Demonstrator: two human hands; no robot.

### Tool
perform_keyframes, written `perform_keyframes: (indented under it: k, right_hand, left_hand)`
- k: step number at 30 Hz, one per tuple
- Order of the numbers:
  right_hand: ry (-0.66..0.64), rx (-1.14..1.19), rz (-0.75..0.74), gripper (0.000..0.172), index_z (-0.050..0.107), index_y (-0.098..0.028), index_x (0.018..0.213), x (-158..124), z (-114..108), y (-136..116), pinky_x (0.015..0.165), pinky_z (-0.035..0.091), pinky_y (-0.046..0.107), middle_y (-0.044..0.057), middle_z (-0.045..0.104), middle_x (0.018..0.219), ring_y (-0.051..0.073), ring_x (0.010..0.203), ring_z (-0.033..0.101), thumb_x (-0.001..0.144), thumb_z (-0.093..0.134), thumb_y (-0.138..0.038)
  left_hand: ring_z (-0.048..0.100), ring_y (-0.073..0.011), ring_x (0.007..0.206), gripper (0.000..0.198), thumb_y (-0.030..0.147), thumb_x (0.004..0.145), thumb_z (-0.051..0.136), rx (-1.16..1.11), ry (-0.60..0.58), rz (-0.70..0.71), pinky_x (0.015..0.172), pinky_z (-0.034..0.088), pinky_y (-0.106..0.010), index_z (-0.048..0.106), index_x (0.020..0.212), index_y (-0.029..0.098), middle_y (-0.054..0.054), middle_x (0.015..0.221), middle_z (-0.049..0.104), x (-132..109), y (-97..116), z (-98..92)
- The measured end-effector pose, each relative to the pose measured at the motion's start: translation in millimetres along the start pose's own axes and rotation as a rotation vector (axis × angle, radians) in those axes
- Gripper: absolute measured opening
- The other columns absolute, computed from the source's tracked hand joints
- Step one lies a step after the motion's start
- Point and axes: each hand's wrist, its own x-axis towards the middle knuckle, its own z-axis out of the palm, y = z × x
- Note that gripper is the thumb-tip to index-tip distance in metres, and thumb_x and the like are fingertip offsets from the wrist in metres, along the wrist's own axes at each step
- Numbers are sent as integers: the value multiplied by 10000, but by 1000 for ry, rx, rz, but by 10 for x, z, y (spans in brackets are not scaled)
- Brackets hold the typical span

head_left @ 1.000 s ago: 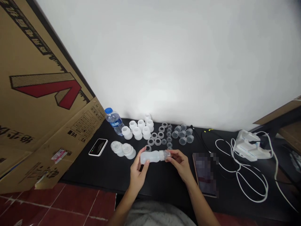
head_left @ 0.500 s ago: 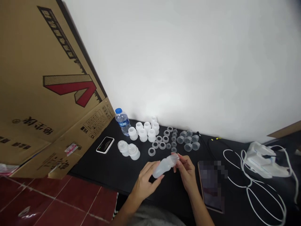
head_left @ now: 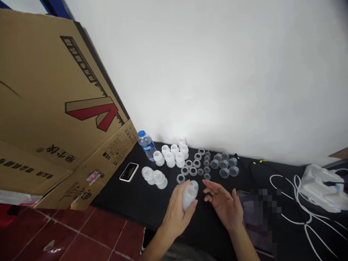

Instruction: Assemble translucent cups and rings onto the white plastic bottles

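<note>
My left hand (head_left: 176, 212) is wrapped round a small translucent white bottle (head_left: 189, 193), held nearly upright above the black table (head_left: 130, 199). My right hand (head_left: 224, 204) hovers just right of the bottle with fingers spread and nothing in it. Behind them lie white bottle bodies (head_left: 172, 155), clear rings (head_left: 191, 166) and clear caps (head_left: 224, 165) in rows. Two more white bottles (head_left: 154, 177) lie to the left.
A large cardboard box (head_left: 54, 119) leans at the left. A water bottle (head_left: 146, 145) and a phone (head_left: 129, 171) sit near it. A dark tablet (head_left: 257, 217) lies to the right, with white cables (head_left: 304, 214) and a white device (head_left: 323, 186) beyond.
My right hand has let go of the bottle's top and opened. My left hand has tipped the bottle from lying sideways to nearly upright. The view has shifted left and up.
</note>
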Motion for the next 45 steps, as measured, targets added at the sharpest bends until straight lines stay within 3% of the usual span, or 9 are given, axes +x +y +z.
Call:
perform_keyframes:
  k: [3, 7, 10, 15, 25, 30, 36, 41, 45]
  right_hand:
    - [72, -112, -43, 807, 860, -259, 1180, 16, -21, -8, 742, 586, 494, 205, 776, 1324, 363, 953, 712, 997, 324, -834]
    - [65, -225, -51, 815, 848, -247, 1142, 35, -13, 37, 720, 586, 467, 195, 808, 1185, 333, 878, 702, 1003, 309, -842]
    - [72, -262, -64, 740, 853, -232, 1078, 54, 3, 85, 683, 575, 422, 168, 816, 1063, 295, 808, 690, 1032, 373, -793]
    - [319, -694, -200, 438, 799, -234, 889, 46, 13, 148, 582, 479, 323, 39, 700, 707, 205, 609, 599, 1016, 658, -629]
    - [561, -1204, -465, 387, 715, -252, 871, 62, -121, 290, 715, 490, 394, 77, 707, 817, 260, 756, 621, 1066, 611, -570]
    - [521, -1351, -481, 416, 770, -237, 1037, 76, -187, 339, 860, 492, 475, 118, 732, 939, 318, 916, 603, 1033, 654, -637]
    - [533, -1514, -459, 553, 818, -238, 1160, 87, -264, 435, 890, 484, 517, 146, 705, 995, 345, 944, 569, 1031, 578, -719]
    - [514, -1609, -411, 501, 826, -249, 1187, 83, -285, 463, 837, 471, 489, 160, 696, 1066, 344, 963, 574, 1090, 515, -631]
    - [509, -1628, -386, 432, 817, -268, 1235, 96, -271, 460, 827, 469, 472, 160, 686, 1110, 337, 966, 572, 1096, 543, -571]
  left_hand:
    - [716, -319, 1179, 449, 397, 1007, 720, -15, 63, -42, 1012, 606, -479, 611, 1424, 274, -128, 1278, 733, 391, 92, -356]
    - [722, -285, 1149, 450, 402, 984, 743, 39, 151, -37, 987, 614, -431, 606, 1387, 258, -122, 1360, 681, 879, 60, -765]
    - [726, -282, 1104, 364, 425, 941, 785, 144, 86, -31, 987, 610, -430, 657, 1229, 244, -85, 1206, 704, 1085, -74, -897]
    - [730, -296, 1004, 273, 364, 912, 765, 363, 34, -30, 888, 590, -417, 666, 1129, 231, -74, 1091, 716, 1192, -263, -856]
    - [739, -385, 1019, 271, 277, 908, 713, 790, -147, -105, 921, 461, -485, 659, 1154, 178, -123, 983, 766, 1185, -301, -845]
    - [702, -399, 1077, 245, 302, 904, 759, 853, -201, -123, 917, 432, -490, 683, 1101, 177, -125, 947, 760, 1176, -328, -848]
    - [660, -410, 1163, 296, 280, 865, 821, 839, -157, -76, 976, 422, -540, 703, 1123, 194, -134, 1115, 782, 1152, -335, -853]
    - [628, -433, 1279, 462, 322, 922, 804, 720, 47, 26, 1030, 437, -593, 662, 1349, 217, -182, 1367, 717, 1035, -212, -840]
    - [703, -339, 1142, 243, 327, 1050, 661, 457, 154, 158, 1007, 535, -493, 672, 1276, 240, -140, 1211, 746, 743, -92, -613]
